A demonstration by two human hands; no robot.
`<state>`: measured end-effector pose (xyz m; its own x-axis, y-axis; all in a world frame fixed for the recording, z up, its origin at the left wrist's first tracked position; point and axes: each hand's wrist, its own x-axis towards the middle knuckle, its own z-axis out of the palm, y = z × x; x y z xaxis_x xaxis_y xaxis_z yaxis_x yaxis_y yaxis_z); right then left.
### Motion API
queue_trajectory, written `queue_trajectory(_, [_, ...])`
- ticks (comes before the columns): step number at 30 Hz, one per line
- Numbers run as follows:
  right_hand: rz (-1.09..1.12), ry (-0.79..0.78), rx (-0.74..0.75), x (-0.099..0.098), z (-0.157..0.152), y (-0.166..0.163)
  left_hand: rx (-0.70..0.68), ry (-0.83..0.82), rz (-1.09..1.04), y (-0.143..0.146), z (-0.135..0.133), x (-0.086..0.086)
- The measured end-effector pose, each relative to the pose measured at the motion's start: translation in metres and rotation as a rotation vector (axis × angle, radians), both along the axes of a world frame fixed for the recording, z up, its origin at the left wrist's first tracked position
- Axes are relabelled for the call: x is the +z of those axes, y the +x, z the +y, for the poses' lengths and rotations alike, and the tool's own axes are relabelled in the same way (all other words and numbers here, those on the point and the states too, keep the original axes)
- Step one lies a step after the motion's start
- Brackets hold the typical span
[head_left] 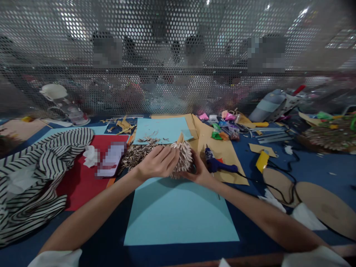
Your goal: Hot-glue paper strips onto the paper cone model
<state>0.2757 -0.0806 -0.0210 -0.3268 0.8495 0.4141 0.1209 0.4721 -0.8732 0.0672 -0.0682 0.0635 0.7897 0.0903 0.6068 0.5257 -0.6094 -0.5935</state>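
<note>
Blue sheet [180, 215]: Lay flat on the tabletop [105, 230].
Right hand [200, 172]: Had fingers clamped on the right side and bottom of the spiky cone [183, 163]. Might have crushed the flakes [187, 154] by squeezing too hard.
Left hand [160, 161]: Had fingers bent in against the left side of the cone. Could not tell if pinching anything. Might have knocked flakes off by rubbing.
Glue gun [222, 165]: Lay just beside the right hand. Might have burnt skin, if hot, after a slip. Might have tipped from a tug on the cord [251, 181].
Loose pile [137, 155]: Lay beside the left hand. Might have scattered from a bump.
Spiky cone: Was held between both hands, near the blue sheet's far edge. Could not tell if touching down.
Tan tip [180, 138]: Pointed up, a little away.
Long axis: Ran nearly straight up.
</note>
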Motion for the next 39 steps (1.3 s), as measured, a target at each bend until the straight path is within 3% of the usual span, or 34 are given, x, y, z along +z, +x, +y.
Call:
queue_trajectory(4, [0.002, -0.031, -0.003, 0.0001, -0.0008, -0.0002, 0.008, 0.105, 0.023, 0.0028, -0.0019, 0.0024])
queue_trajectory(10, [-0.009, -0.027, 0.005, 0.0025, -0.0012, 0.0004, -0.035, -0.057, -0.023, 0.0046, -0.0027, 0.0027])
queue_trajectory(22, [0.049, -0.068, 0.049, 0.0006, -0.0006, 0.0001, -0.002, 0.118, 0.010, 0.0089, -0.0025, 0.0056])
queue_trajectory(39, [0.056, -0.023, 0.047, 0.0033, -0.0018, -0.0014, -0.047, 0.016, -0.066, 0.0073, -0.0005, 0.0049])
